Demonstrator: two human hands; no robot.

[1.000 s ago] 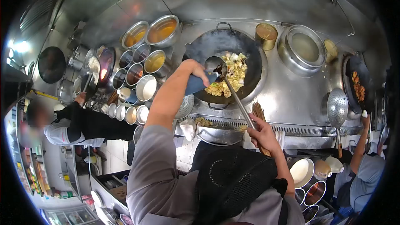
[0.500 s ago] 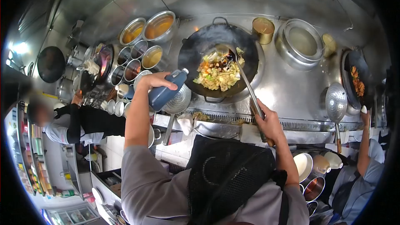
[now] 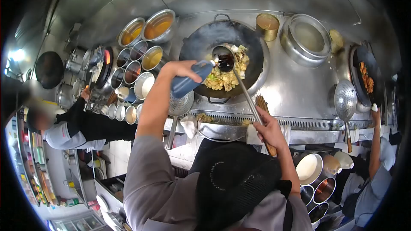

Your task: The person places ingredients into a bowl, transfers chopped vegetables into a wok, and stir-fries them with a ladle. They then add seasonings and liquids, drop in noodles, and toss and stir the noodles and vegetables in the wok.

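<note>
My left hand is wrapped round a bluish plastic bottle, tilted with its mouth at the ladle's rim. Closed on the handle of the ladle is my right hand; the ladle's bowl holds dark liquid above the food. Beneath it, chopped, pale and green food lies in a large black wok, with smoke or steam rising. A bamboo brush stands by my right hand; whether my fingers touch it I cannot tell.
A perforated strainer lies left of the wok's front. Several metal pots, including one of yellow liquid, stand at left. A tin can and a large pot stand behind right; another strainer lies at right. Co-workers are on both sides.
The bottle has moved right and tipped toward the ladle. The ladle's bowl has lifted from the food, now holding dark liquid; my right hand has shifted slightly down and left.
</note>
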